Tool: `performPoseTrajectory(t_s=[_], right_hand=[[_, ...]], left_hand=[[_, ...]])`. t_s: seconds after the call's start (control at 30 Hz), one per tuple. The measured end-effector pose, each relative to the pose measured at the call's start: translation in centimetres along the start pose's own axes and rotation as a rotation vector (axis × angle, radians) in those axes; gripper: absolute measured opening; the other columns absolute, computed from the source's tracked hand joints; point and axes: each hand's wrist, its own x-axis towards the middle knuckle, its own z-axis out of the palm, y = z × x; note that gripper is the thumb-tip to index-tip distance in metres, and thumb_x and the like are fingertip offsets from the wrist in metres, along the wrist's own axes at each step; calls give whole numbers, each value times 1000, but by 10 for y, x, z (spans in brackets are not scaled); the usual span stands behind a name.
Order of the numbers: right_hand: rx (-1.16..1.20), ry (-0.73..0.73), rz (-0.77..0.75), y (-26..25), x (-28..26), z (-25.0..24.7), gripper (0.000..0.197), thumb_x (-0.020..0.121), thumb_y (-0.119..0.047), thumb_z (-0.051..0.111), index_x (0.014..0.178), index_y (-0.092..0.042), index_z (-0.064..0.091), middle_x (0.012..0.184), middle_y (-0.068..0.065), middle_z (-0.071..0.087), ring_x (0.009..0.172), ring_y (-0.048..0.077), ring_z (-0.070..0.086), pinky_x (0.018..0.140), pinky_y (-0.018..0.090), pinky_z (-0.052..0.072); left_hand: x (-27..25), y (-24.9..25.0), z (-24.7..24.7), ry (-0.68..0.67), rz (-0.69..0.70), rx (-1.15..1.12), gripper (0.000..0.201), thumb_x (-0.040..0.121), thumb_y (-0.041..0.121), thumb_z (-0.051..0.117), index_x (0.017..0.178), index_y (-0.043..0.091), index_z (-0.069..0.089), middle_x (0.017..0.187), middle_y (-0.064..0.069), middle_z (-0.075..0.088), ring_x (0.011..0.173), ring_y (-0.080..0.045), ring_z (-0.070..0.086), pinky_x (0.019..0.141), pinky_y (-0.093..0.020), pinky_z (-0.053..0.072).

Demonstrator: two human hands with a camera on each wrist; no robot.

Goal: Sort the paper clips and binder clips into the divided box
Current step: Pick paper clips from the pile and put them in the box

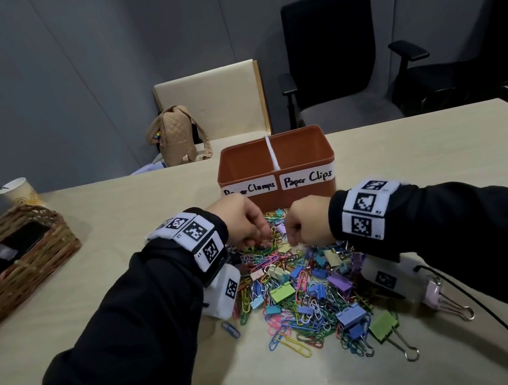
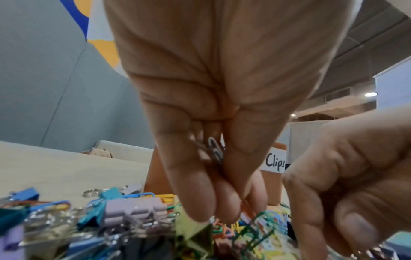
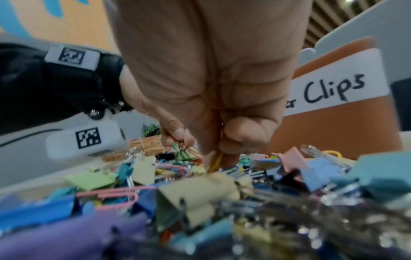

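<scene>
A mixed pile of coloured paper clips and binder clips [image 1: 309, 287] lies on the table in front of the orange divided box [image 1: 275, 168], labelled "Paper Clamps" on the left and "Paper Clips" on the right. My left hand [image 1: 244, 224] is curled over the far left of the pile; the left wrist view shows its fingers [image 2: 200, 193] gripping several paper clips [image 2: 214, 151]. My right hand [image 1: 305, 224] is curled beside it, and its fingers [image 3: 242, 135] pinch a yellow paper clip [image 3: 217, 162] at the pile's top.
A wicker basket [image 1: 12, 263] with dark items sits at the left, a paper cup [image 1: 22, 194] behind it. A pink binder clip [image 1: 445, 298] lies apart at the right. Chairs and a tan bag [image 1: 175, 134] stand beyond the table.
</scene>
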Motion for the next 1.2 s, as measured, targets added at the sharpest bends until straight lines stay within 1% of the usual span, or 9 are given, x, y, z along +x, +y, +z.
performPoseTrajectory(t_s=[0.17,0.27,0.37,0.5,0.67,0.77,0.83,0.93,1.2], right_hand=[[-334,-113,-34,-9,5,11,36,81,-36,73,104,-10,67,101,5,68,94,24,63,75,31,50],[-413,-124,-55,-10,6,14,40,75,-38,78,102,-10,68,100,4,69,93,24,63,72,30,49],[-459,-85,-109,-12,5,17,20,83,-25,71,95,-9,69,97,7,69,92,25,64,73,31,51],[-460,-93,-128,-14,0,17,14,87,-16,60,93,-6,69,94,10,68,90,27,62,70,31,48],[-114,-67,-73,-4,-8,0,15,86,-5,61,84,-15,72,89,0,71,81,14,62,73,28,51],[134,-10,-36,10,-7,-10,15,89,-7,62,78,-17,67,79,-2,68,71,11,61,68,28,53],[388,-33,-22,18,-8,-14,14,92,-5,59,81,-13,60,76,3,69,68,16,64,59,33,52],[729,-90,-4,27,-9,-17,14,95,0,51,84,-9,53,69,8,68,58,17,66,45,26,43],[1075,-78,83,38,-8,-19,11,96,-3,52,90,-6,60,66,8,65,49,11,61,41,18,48]], left_hand=[[-4,0,8,-45,-21,194,23,87,2,60,89,19,77,74,1,68,64,-11,59,77,-32,57],[-5,1,13,-38,27,294,13,83,16,71,93,20,77,89,3,73,74,-10,61,79,-30,55],[-4,2,18,-16,52,390,22,70,33,83,85,20,73,86,5,71,78,-13,62,69,-27,50],[-3,5,26,10,117,494,20,72,25,81,86,22,67,76,9,58,74,-11,54,53,-20,36],[-1,5,20,33,145,434,20,73,20,79,89,21,69,71,13,52,72,-10,52,64,-22,40],[-2,-1,10,30,106,230,15,77,16,77,89,20,68,73,9,61,66,-9,58,58,-21,47],[-4,-3,4,6,70,9,13,83,9,72,90,18,66,74,2,66,61,-7,62,56,-20,52],[-6,-4,-5,-11,72,-213,14,88,2,65,92,15,64,81,-5,66,64,-11,65,60,-24,57],[2,10,-12,-10,99,-344,19,91,-1,59,110,1,64,75,-11,65,56,-9,66,54,-18,55]])
